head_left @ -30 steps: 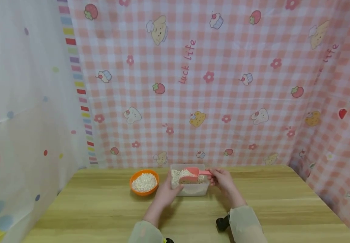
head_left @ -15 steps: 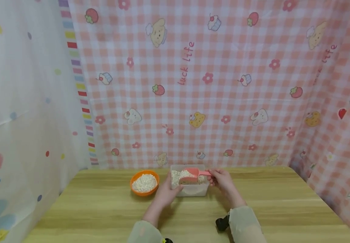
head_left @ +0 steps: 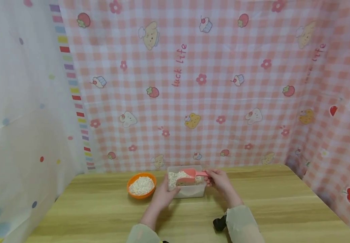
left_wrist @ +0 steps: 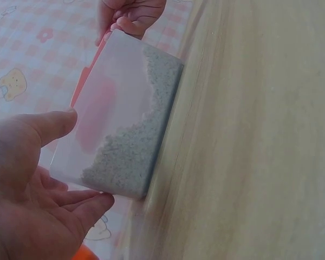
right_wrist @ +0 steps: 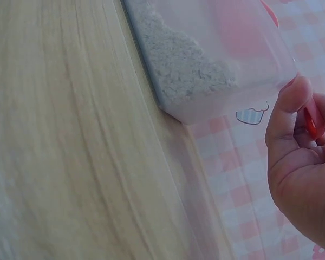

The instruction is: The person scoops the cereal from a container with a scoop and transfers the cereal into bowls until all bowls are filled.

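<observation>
A clear plastic container [head_left: 190, 193] partly filled with oat flakes [left_wrist: 127, 160] stands on the table. My left hand [head_left: 163, 195] holds its left end, the thumb near the front rim and the fingers along the end wall. My right hand [head_left: 220, 180] grips the handle of a pink scoop [head_left: 190, 175] over the container's right rim. The scoop's bowl lies in the container's opening, with flakes at its left end. In the right wrist view the thumb and curled fingers [right_wrist: 284, 122] pinch that handle.
An orange bowl [head_left: 128, 192] heaped with oat flakes sits left of the container, near my left hand. The wooden table [head_left: 272, 206] reaches back to a pink checked cloth [head_left: 223, 135]. A white patterned curtain [head_left: 26, 135] hangs on the left.
The head view has shifted slightly, so the scene lies a little further left in it. Both hands, the scoop and the container keep nearly the same positions relative to each other.
</observation>
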Motion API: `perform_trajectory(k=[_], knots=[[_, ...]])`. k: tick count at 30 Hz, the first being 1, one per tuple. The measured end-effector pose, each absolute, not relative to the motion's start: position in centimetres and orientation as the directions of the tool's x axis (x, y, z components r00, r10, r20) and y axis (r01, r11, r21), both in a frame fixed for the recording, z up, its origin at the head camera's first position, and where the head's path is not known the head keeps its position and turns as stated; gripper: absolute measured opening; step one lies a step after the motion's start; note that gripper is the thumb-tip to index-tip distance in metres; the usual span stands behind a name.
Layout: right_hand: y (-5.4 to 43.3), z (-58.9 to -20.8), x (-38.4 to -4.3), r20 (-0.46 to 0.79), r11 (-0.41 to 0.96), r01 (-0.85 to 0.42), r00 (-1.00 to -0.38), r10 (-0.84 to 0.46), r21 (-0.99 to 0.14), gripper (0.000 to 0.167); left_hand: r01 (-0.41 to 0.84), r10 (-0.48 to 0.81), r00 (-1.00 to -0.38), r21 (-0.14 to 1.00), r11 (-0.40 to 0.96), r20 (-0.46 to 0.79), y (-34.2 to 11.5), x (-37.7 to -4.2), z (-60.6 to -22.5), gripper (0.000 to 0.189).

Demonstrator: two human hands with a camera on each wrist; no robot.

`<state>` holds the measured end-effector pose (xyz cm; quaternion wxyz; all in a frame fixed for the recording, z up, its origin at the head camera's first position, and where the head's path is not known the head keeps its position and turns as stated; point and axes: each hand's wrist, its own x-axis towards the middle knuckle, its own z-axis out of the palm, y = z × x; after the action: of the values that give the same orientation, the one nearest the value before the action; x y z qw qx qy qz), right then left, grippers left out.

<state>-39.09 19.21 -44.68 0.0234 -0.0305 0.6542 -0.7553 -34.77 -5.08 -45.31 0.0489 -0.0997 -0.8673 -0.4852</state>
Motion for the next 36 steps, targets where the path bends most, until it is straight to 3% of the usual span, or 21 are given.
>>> perform_trajectory(k=[13,22,30,36], knots=[[19.0,-45.0,-38.7,-0.013,-0.133,0.022,-0.998,-0.068,-0.991,0.030,0.229,0.140,-0.973,0.846,0.481,0.184,-5.6,-34.4,-45.6,0.085],[19.8,-44.5,-39.1,0.019,-0.177,0.005,-0.991,-0.129,-0.984,0.029,0.266,0.158,-0.964,0.813,0.518,0.215,-7.2,-35.0,-42.6,0.084],[20.1,-44.5,-39.2,0.008,-0.166,0.021,-0.986,-0.168,-0.986,0.027,0.283,0.139,-0.958,0.726,0.627,0.252,-11.7,-35.2,-40.8,0.093],[19.9,-44.9,-39.2,-0.015,-0.247,0.053,-0.988,-0.153,-0.967,0.027,0.259,0.119,-0.963,0.718,0.646,0.241,-15.4,-35.6,-41.0,0.101]])
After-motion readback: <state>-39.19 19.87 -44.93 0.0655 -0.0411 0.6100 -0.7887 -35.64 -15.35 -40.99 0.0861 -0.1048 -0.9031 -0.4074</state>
